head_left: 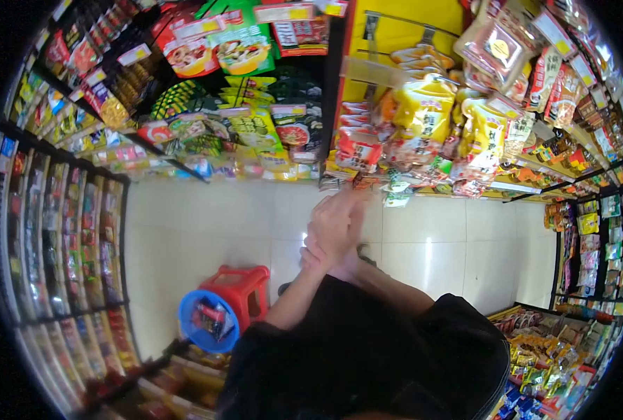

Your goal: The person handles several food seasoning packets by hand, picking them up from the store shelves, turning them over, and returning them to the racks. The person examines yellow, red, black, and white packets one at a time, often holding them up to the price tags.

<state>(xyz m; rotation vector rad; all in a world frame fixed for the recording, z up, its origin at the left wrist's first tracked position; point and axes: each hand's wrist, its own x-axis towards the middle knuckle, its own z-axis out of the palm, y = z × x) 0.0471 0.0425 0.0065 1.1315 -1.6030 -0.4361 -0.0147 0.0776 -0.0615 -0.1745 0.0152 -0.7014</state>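
Observation:
In the middle of the head view, my left hand (331,222) is held out in front of my body, its fingers partly smeared by motion. My right hand (313,253) crosses beneath it, and its fingers appear wrapped around my left wrist. No product shows in either hand. Just beyond the hands is the lower edge of a shelf, where red packets (359,150) and small green-and-white packets (397,187) hang. Higher on this rack are yellow pouches (423,108).
On the tiled floor (423,245), a red plastic stool (259,276) stands at my left beside a blue bucket (185,318) with packets inside. Shelving (124,280) lines the left side. More racks (570,245) and a bin of packaged snacks (546,353) are at the right.

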